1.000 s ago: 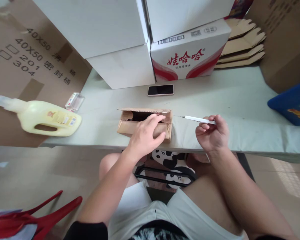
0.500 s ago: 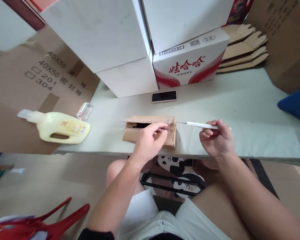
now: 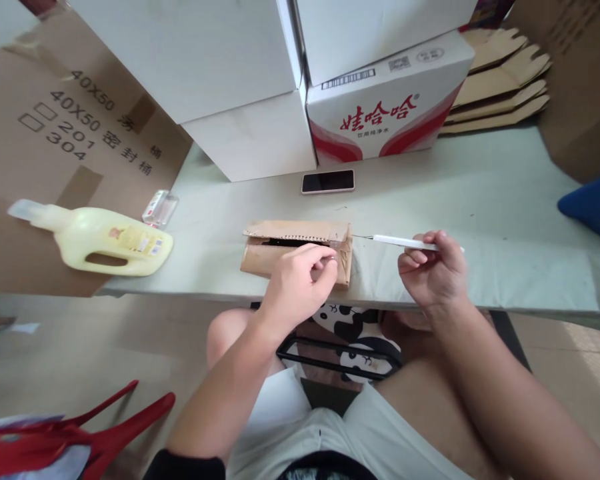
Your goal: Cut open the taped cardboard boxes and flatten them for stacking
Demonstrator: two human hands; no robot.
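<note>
My right hand (image 3: 434,273) is closed lightly around the white tool (image 3: 397,241), thumb and bent fingers pinching the handle, palm turned partly up. That light pinch seems right to me: a thin metal tip (image 3: 363,237) like this calls for fine steering from the fingers rather than force from the arm. The tip points left and reaches the right end of the small brown box (image 3: 260,259); whether it touches, or is a little short of the card, I cannot tell. Lining the tool up nearly level with the box's upper edge, as it is now, should help the wire stay straight; pushing at a slant could bend it. My left hand (image 3: 300,280) lies over the front of the box toward its right end, fingers curled in and thumb near them; I cannot tell whether it pinches something small there. I would do well to let that hand steady the box, with its fingertips out of the tip's line. The flap (image 3: 290,229) leans over a dark slot, its edge toothed, so a gentle press is best lest the card crumple. The box sits near the front edge of the desk (image 3: 480,200), so any push should be checked there. Behind it lies the phone (image 3: 329,181), well apart from the tool; the yellow bottle (image 3: 130,239) lies off to the left.
</note>
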